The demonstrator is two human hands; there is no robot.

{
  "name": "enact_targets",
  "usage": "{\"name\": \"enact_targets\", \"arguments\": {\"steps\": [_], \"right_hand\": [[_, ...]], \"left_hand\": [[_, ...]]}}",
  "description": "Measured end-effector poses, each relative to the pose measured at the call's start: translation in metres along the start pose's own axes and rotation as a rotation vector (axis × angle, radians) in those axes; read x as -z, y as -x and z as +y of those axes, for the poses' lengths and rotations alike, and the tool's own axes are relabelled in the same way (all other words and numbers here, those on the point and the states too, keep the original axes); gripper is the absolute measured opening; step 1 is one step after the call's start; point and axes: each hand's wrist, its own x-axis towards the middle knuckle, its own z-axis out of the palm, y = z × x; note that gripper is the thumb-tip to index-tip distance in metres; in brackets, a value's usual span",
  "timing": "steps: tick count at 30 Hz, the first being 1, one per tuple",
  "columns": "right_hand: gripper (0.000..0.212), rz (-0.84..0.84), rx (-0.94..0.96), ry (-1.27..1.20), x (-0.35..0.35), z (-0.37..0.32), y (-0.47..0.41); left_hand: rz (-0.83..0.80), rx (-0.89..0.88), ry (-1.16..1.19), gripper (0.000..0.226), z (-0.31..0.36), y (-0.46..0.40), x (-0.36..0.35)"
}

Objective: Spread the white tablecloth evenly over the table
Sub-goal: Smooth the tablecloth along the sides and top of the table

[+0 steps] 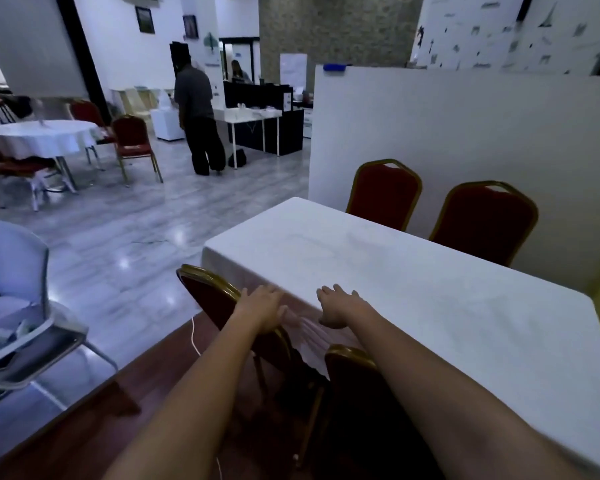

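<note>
The table itself is hidden: the cloth [395, 289] covers all of its top that shows and hangs down the near long side and the far short end, so no bare tabletop or leg can be seen. The cloth's right end runs out of the picture at the lower right, and how far it hangs there cannot be told. The whole picture is soft and dim, and faint creases on the cloth top are hard to make out.

Both arms reach forward from the bottom edge. The left hand [262, 308] lies flat, fingers spread, at the near edge of the cloth, just where the top turns down into the hanging part; its heel sits over the gold top rail of a red chair [219, 299] tucked against that side. Whether it presses the cloth or the chair rail cannot be told. The right hand [340, 306] rests palm down on the cloth top just inside the same edge, fingers open and loose, thumb tucked below. Neither hand pinches any fabric. Between and below the two hands the hanging cloth gathers in pleats. A second chair [354, 375] stands under the right forearm, its lower part lost in shadow. Two more red chairs [482, 220] stand along the far side.
</note>
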Motion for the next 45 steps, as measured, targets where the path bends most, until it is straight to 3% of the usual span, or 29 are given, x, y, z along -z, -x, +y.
{"name": "enact_targets", "arguments": {"steps": [8,16,21,26,37,45], "right_hand": [[0.062,-0.055,-0.065,0.034,0.009,0.002,-0.062],[0.066,-0.056,-0.077,-0.1,0.046,0.004,-0.187],[0.066,-0.089,-0.034,-0.118,0.029,-0.031,-0.258],[0.074,-0.169,0.027,-0.116,-0.01,-0.07,-0.279],[0.069,-0.135,-0.174,-0.3,-0.015,0.009,-0.321],[0.068,-0.027,-0.225,-0.411,-0.033,-0.008,-0.354]], "left_hand": [[-0.056,-0.004,0.029,0.053,-0.048,-0.047,0.009],[-0.102,-0.029,0.048,0.057,-0.101,-0.146,0.027],[-0.176,0.115,0.141,0.063,-0.148,-0.18,-0.005],[-0.136,0.112,0.146,0.058,-0.17,-0.203,-0.01],[-0.277,0.082,-0.01,0.054,-0.197,-0.258,-0.024],[-0.252,0.131,-0.061,0.06,-0.246,-0.31,-0.029]]}}
